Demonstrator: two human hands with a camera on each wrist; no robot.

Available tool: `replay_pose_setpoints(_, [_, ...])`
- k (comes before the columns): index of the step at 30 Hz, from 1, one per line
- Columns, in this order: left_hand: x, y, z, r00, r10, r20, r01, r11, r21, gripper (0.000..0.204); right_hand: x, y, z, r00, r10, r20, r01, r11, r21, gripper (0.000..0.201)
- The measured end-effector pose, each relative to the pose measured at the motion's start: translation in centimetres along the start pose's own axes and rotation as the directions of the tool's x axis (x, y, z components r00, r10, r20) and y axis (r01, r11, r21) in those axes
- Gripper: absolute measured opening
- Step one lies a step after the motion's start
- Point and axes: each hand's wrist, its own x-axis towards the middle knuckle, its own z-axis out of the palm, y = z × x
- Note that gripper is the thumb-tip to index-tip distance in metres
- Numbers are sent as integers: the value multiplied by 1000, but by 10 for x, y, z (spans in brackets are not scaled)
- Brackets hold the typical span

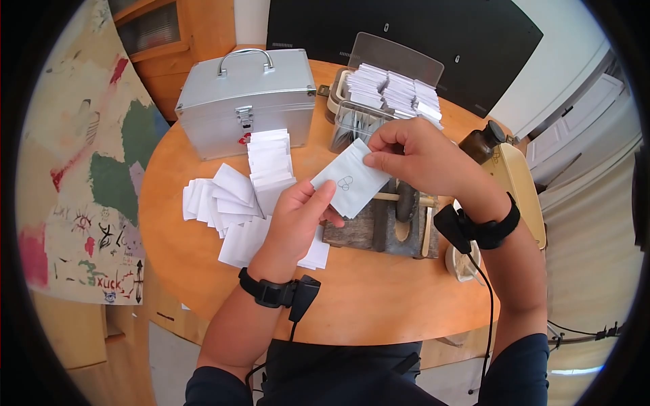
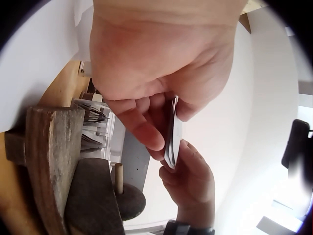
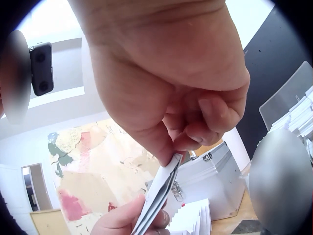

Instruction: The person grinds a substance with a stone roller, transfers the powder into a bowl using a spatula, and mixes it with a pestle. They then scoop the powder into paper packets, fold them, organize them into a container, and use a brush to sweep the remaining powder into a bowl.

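A thin stack of small white paper packets (image 1: 347, 177), the top one marked with a pill-like drawing, is held between both hands above the table. My left hand (image 1: 298, 213) grips its lower left side, thumb on the front. At the upper right corner, my right hand (image 1: 421, 157) pinches the stack between thumb and fingers. Edge-on in the right wrist view, the packets (image 3: 157, 193) show several layers slightly fanned apart. Below the hands lies a worn wooden block (image 1: 349, 233) with a dark wheel (image 1: 406, 203) on a wooden handle.
White packets (image 1: 233, 183) lie piled at the left, before a silver case (image 1: 244, 101). A clear-lidded container (image 1: 342, 128) of packets stands behind. At right are a brown jar (image 1: 479, 143), a yellowish tray (image 1: 531, 196) and a white bowl (image 1: 455, 264).
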Motion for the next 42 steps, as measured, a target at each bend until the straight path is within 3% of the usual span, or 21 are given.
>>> replay_pose_setpoints(5, [0, 2, 9, 990, 93, -102, -95, 995, -12, 30, 4, 6, 9, 997, 3, -75, -1, 1000, 27, 15])
replay_pose_setpoints(8, [2, -1, 8, 979, 148, -141, -152, 988, -18, 30, 3, 7, 9, 998, 24, -50, -22, 999, 29, 17])
replay_pose_setpoints(11, [3, -2, 7, 975, 168, -144, -169, 986, 4, 30, 2, 4, 8, 995, 77, 69, -79, 997, 25, 19])
replay_pose_setpoints(18, [3, -1, 11, 987, 91, -133, -103, 991, -89, 30, 0, 3, 18, 1000, -8, 30, 9, 1000, -14, 16])
replay_pose_setpoints(23, [2, -1, 13, 965, 216, -150, -228, 971, -67, 28, 1, -1, 22, 999, -44, 13, 44, 996, -78, 18])
replay_pose_setpoints(26, [5, -3, 12, 941, 253, -226, -263, 965, -15, 27, 2, -1, 20, 999, 43, 33, -43, 999, -26, 20])
replay_pose_setpoints(28, [6, -5, 10, 933, 250, -258, -268, 963, -34, 26, 2, 4, 12, 998, -11, -55, 5, 994, -107, 19])
replay_pose_setpoints(29, [7, -7, 9, 925, 244, -292, -271, 961, -55, 25, 4, 11, 3, 998, 1, -62, -8, 993, -119, 19])
replay_pose_setpoints(31, [10, -10, 5, 934, 234, -270, -270, 958, -101, 27, 15, 31, -22, 955, 78, -288, -148, 962, -231, 19])
replay_pose_setpoints(34, [9, -8, 4, 936, 194, -293, -234, 966, -109, 30, 29, 76, -51, 891, 206, -404, -310, 927, -211, 21])
replay_pose_setpoints(35, [9, -8, 5, 940, 195, -280, -233, 966, -112, 30, 34, 92, -56, 886, 207, -415, -316, 925, -213, 21])
replay_pose_setpoints(37, [9, -6, 6, 938, 185, -293, -223, 969, -102, 29, 39, 109, -59, 932, 230, -280, -330, 857, -396, 21])
replay_pose_setpoints(42, [9, -4, 6, 937, 177, -301, -225, 965, -134, 29, 46, 108, -50, 894, 381, -234, -447, 769, -458, 21])
